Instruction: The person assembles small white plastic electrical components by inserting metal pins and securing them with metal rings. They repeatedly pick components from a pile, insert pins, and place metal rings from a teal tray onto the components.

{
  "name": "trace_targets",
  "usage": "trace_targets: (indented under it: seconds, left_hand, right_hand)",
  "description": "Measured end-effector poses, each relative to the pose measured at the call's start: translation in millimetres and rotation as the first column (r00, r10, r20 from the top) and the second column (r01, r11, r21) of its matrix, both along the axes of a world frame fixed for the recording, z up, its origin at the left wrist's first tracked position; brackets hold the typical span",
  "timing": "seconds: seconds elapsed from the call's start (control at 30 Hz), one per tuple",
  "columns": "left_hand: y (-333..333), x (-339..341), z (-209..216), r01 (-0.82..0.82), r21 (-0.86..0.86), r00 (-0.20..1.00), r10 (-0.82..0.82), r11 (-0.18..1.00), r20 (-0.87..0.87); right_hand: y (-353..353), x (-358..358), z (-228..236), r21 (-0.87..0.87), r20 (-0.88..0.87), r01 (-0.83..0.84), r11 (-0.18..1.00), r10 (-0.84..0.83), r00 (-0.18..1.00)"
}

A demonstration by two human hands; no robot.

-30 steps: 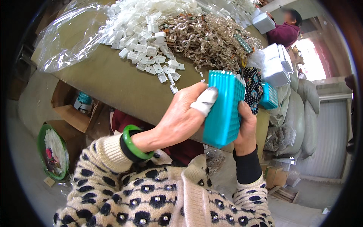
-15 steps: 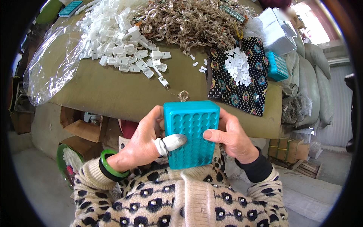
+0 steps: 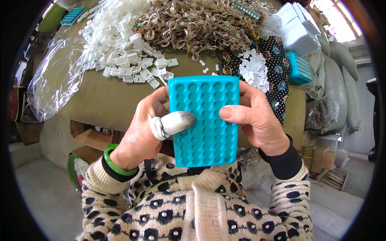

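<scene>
Between my hands I hold a teal plastic tray [image 3: 205, 138] with rows of round recesses, raised over the table's near edge. My left hand [image 3: 146, 124] grips its left side, the white-wrapped thumb lying across the recesses. On the right side, my right hand [image 3: 259, 118] holds it with the bare thumb on the face. The other fingers of both hands are hidden behind the tray. Beyond it lie a heap of small white plastic cases [image 3: 116, 52] and a tangled pile of coiled wire-like loops [image 3: 181, 28].
A dark patterned cloth [image 3: 277, 72] carries a pile of small white tags [image 3: 254, 68]. More teal trays [image 3: 299, 69] and a white stack [image 3: 297, 32] stand at right. Clear plastic film [image 3: 58, 76] hangs at left. Sacks [image 3: 335, 96] and cardboard boxes [image 3: 317, 156] fill the right side.
Both hands have raised the tray, which now looks larger and hides the small wire coil and part of the cloth. The grip on both sides stays the same.
</scene>
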State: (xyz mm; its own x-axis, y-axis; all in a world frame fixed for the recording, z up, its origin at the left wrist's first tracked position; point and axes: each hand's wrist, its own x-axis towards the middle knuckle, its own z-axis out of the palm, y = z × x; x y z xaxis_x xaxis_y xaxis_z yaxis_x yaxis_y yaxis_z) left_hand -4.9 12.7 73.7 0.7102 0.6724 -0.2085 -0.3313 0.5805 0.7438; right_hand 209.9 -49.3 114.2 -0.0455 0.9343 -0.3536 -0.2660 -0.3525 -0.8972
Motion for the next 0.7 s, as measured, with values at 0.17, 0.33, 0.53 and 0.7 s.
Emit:
trace_targets:
  seconds: [0.17,0.33,0.53,0.7]
  left_hand:
    - [-7,-11,-13,-0.042,-0.071,0.989,0.031,0.997,-0.142]
    - [9,-3,-2,-0.007,0.085,0.995,0.015,0.996,-0.095]
    - [64,15,16,-0.038,0.891,0.989,0.142,0.451,-0.029]
    - [95,30,-2,0.04,0.97,0.982,0.19,-0.238,0.006]
  right_hand:
    - [4,-11,-20,-0.144,-0.191,-0.078,0.987,0.049,0.98]
    - [18,4,-6,-0.136,0.016,-0.125,0.983,0.128,0.992]
    - [20,23,7,0.479,0.45,-0.13,0.868,-0.116,0.885]
    - [41,36,-31,0.76,0.638,-0.509,0.403,-0.611,0.468]
